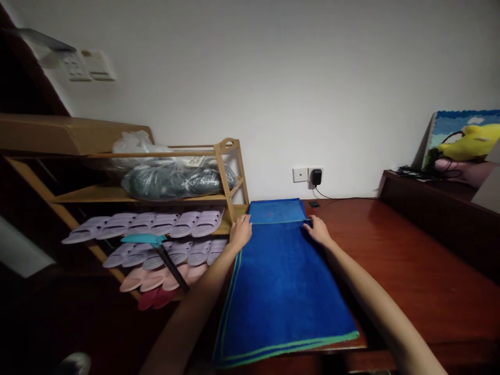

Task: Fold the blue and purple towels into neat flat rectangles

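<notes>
Near edge, bottom center: blue cloth (281,291) lies lengthwise on the brown-red surface (406,250), green trim (347,337) along its near end, reaching about the surface's front edge. Cloth runs up to mid-frame, where a lighter blue strip (277,211) shows beyond a crosswise edge.

Left hand (241,232), just left of center, is at the left end of that edge, fingers bent; can't tell if it grips. Right hand (319,229), right of center, is narrow, thumb and fingertips seeming to pinch the opposite corner.

Step in hand, as judged: lining up the cloth's upper layer near its far end. Next move likely calls for both corners handled evenly, layer smooth, sides squared.

Left of frame: wooden rack (223,179) with pale purple slippers (207,221). Farther back, center: black plug (316,177) in the wall (273,94). Upper right: yellow plush (476,140) before a picture panel (453,125).
</notes>
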A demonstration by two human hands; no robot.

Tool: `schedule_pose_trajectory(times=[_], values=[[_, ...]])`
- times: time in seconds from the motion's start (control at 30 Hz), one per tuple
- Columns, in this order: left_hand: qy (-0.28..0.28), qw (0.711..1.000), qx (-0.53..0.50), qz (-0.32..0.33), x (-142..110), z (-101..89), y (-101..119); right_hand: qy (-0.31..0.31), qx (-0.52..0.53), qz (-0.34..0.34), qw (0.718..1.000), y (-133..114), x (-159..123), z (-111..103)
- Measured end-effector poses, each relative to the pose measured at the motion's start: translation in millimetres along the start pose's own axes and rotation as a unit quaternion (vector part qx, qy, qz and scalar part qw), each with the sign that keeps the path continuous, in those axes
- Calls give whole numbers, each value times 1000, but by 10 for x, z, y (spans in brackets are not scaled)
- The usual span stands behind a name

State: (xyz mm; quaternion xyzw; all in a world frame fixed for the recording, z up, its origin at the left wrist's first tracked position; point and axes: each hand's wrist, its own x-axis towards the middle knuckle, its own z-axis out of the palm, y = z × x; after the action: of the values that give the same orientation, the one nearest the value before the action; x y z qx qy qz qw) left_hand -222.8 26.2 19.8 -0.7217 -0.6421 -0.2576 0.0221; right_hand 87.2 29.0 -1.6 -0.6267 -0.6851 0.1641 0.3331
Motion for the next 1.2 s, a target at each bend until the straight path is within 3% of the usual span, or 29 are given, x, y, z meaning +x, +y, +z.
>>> schedule_pose_trajectory(times=[0.13,0.2,0.3,0.43,0.5,0.6,0.7,0.83,1.0,1.1,1.2], values=[[-106,990,35,81,-230,98,-73,-77,-92,-79,990,81,-225,65],[-162,983,47,72,-279,145,-114,-104,-124,-86,983,89,-274,69],[-172,982,48,56,-295,171,-146,-90,-162,-98,978,-49,-330,7],[-132,990,32,46,-327,81,-164,-33,-289,-205,935,-574,-690,-113],[-112,993,13,43,-374,23,-206,-67,-282,-257,922,-907,-1059,-93],[-104,994,-9,19,-470,-4,-321,-159,-223,-359,892,-1344,-1716,98],[-109,994,-24,-13,-567,57,-447,-166,-180,-418,875,-1619,-2229,412],[-118,992,-30,-22,-649,162,-550,-153,-163,-421,879,-1753,-2450,737],[-116,991,-53,-26,-672,193,-581,-192,-126,-406,885,-1744,-2363,708],[-110,992,-59,-28,-669,199,-582,-216,-64,-335,915,-1728,-2309,589],[-98,993,-63,-35,-657,187,-582,-237,68,-223,943,-1710,-2246,508]])
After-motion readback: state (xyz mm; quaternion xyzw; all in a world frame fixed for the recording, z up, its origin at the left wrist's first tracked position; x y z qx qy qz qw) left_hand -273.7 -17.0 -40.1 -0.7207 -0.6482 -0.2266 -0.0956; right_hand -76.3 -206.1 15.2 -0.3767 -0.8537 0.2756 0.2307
